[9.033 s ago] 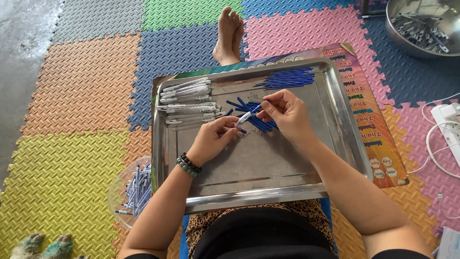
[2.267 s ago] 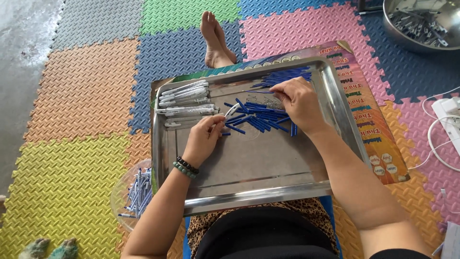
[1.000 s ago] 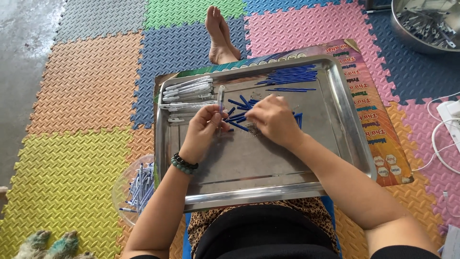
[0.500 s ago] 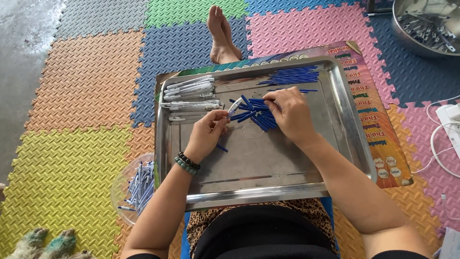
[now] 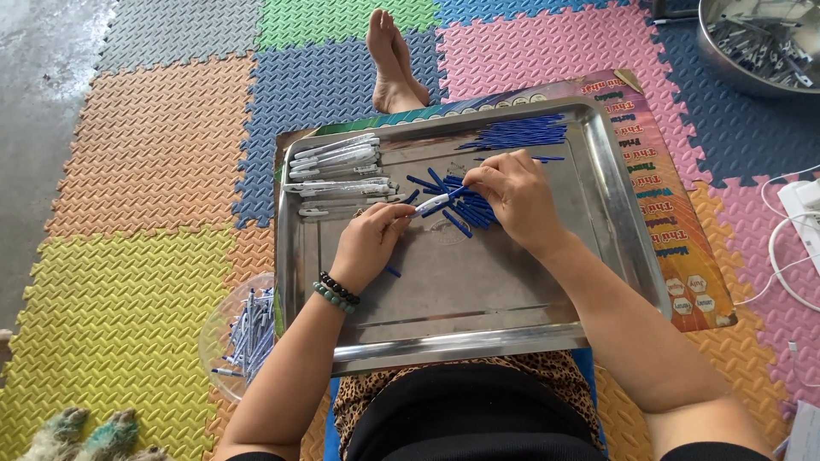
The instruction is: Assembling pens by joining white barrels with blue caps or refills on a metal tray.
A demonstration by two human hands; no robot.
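Note:
A steel tray rests on my lap. My left hand grips a white pen barrel by its lower end. My right hand pinches a small blue part at the barrel's tip. Under and around the right hand lies a loose heap of blue parts. A neat bundle of thin blue refills sits at the tray's far edge. Rows of white pen barrels lie along the tray's far left.
A clear bowl of finished pens sits on the foam floor mats at my left. A metal basin of parts stands far right. A printed cardboard sheet lies under the tray. White cables and my bare feet are nearby.
Both hands have come together over the tray's middle; the right hand now holds a blue part against the tip of the barrel in the left hand.

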